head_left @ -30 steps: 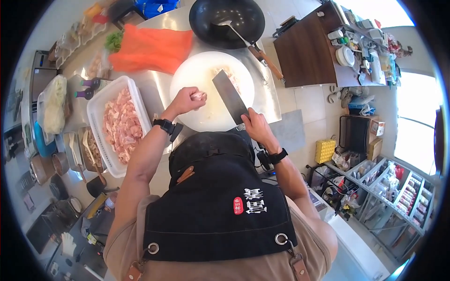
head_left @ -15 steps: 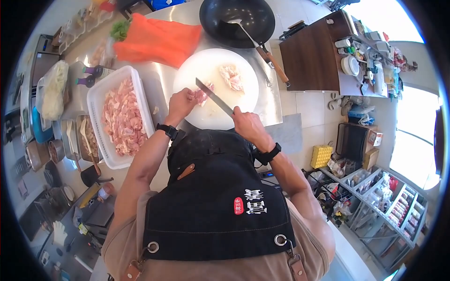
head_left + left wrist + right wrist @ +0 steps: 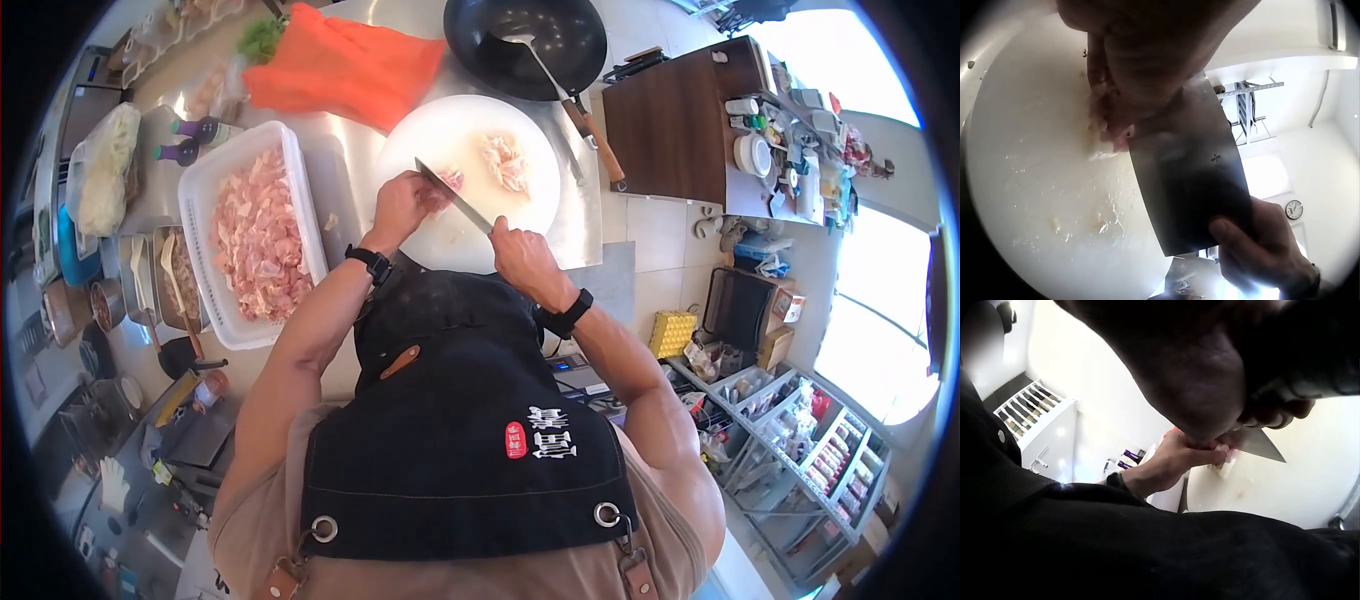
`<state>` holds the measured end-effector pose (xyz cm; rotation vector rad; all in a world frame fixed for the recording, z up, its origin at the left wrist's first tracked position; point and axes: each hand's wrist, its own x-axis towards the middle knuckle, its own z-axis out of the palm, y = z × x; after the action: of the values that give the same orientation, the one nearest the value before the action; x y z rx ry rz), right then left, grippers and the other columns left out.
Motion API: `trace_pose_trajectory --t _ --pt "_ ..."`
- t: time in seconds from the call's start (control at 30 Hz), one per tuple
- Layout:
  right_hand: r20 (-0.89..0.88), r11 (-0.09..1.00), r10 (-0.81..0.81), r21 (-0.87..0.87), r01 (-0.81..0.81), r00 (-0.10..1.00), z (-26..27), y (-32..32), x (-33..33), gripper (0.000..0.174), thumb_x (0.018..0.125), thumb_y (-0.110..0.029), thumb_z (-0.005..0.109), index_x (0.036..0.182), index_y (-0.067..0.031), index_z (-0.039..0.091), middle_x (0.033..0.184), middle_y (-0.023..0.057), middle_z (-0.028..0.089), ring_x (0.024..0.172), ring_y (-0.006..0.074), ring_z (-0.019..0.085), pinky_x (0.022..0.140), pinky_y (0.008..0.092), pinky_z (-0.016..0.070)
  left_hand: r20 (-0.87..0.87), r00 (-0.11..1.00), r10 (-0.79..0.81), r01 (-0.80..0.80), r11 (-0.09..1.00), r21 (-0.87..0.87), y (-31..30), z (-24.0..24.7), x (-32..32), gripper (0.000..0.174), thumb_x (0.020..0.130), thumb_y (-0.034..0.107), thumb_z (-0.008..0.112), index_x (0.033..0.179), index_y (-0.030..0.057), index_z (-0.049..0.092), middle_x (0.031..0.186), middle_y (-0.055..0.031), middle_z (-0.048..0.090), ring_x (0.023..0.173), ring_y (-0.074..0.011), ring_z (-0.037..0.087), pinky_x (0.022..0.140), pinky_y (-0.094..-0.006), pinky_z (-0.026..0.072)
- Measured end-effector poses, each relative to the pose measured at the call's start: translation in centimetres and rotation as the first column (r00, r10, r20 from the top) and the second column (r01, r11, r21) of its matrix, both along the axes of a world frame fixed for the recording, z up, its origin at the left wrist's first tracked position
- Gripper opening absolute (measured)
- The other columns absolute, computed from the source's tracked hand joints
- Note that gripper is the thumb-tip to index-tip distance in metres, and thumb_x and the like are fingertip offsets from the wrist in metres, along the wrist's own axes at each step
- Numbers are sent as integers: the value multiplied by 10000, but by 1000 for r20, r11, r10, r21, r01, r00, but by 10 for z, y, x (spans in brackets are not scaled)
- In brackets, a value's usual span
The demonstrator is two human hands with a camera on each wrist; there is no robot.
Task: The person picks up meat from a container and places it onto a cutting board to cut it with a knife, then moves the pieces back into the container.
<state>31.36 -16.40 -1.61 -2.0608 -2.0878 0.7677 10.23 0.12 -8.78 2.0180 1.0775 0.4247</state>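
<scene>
On the round white cutting board (image 3: 470, 112) lies a piece of raw, pale pink meat (image 3: 453, 181). My left hand (image 3: 402, 206) holds it down with bent fingers at the board's left side. My right hand (image 3: 526, 264) grips the handle of a cleaver (image 3: 1191, 181), its broad blade standing on edge beside the left fingertips and against the meat. In the left wrist view the left hand hides most of the piece. A small heap of cut meat (image 3: 506, 164) sits on the right half of the board.
Left of the board stands a white plastic tub (image 3: 309, 215) full of meat pieces. An orange-red mesh bag (image 3: 340, 65) lies behind, with a black wok (image 3: 520, 60) and a wooden-handled spatula (image 3: 590, 135) at the back right. Two purple-capped bottles (image 3: 195, 130) stand beyond the tub.
The cleaver has swung from the heap on the right over to the left hand. The left hand has lowered its piece of meat onto the board. The heap stays in place.
</scene>
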Motion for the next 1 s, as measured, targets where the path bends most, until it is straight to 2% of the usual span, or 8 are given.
trace_pose_trajectory --t 0.23,0.43,0.5,0.63,0.7,0.73,0.83,1.0 --pt "38 999 5 -47 -3 999 -24 33 -15 105 933 -43 570 981 22 504 662 209 680 644 391 723 599 492 578 29 999 -24 24 1000 5 5 -2 0 204 857 206 812 950 24 803 942 -171 755 856 -371 733 783 -440 583" --pt "26 995 -24 100 22 999 -37 82 -39 190 934 -63 564 1076 60 538 703 226 706 679 388 747 616 490 593 58 997 -48 51 998 -44 1 -9 2 173 832 170 819 942 37 808 934 -168 752 844 -379 729 770 -447 588" --pt "-57 996 -32 79 36 998 -41 92 -38 211 1037 -154 530 1058 53 495 709 250 695 671 440 721 606 540 567 -33 999 -43 45 998 54 2 -6 5 128 832 143 805 925 56 810 909 -159 745 812 -365 726 764 -434 584" --pt "-58 994 -35 105 41 998 -43 80 -34 200 1037 -151 529 1053 46 493 702 246 693 670 445 718 608 553 564 -71 996 -56 58 998 31 3 -1 5 166 790 148 830 914 40 801 897 -160 744 818 -371 727 771 -432 586" --pt "57 999 11 41 -13 998 -42 63 -26 168 944 -85 567 1048 44 535 708 221 709 672 401 740 606 494 588 22 999 -41 41 999 -5 2 -2 1 229 747 167 865 899 13 790 883 -177 741 819 -366 732 767 -421 587" --pt "60 999 21 45 -24 998 -42 53 -21 168 944 -85 567 1048 44 535 708 221 709 672 401 740 606 494 588 24 999 -30 30 1000 0 3 -2 0 229 747 167 865 899 13 790 883 -177 741 819 -366 732 767 -421 587" --pt "48 999 -39 -28 40 998 -37 23 -7 169 986 -125 578 1023 31 525 703 229 703 662 423 726 609 517 581 13 1000 23 -22 997 -73 -3 -4 3 217 740 159 862 842 -1 757 896 -211 731 860 -378 740 783 -444 595" --pt "-64 991 -128 -47 125 990 -33 14 8 248 1064 -238 580 1042 4 532 711 268 688 686 488 697 647 592 554 -53 996 -71 58 975 -214 -6 1 5 249 756 164 836 746 -10 658 775 -162 729 764 -318 754 719 -403 594"
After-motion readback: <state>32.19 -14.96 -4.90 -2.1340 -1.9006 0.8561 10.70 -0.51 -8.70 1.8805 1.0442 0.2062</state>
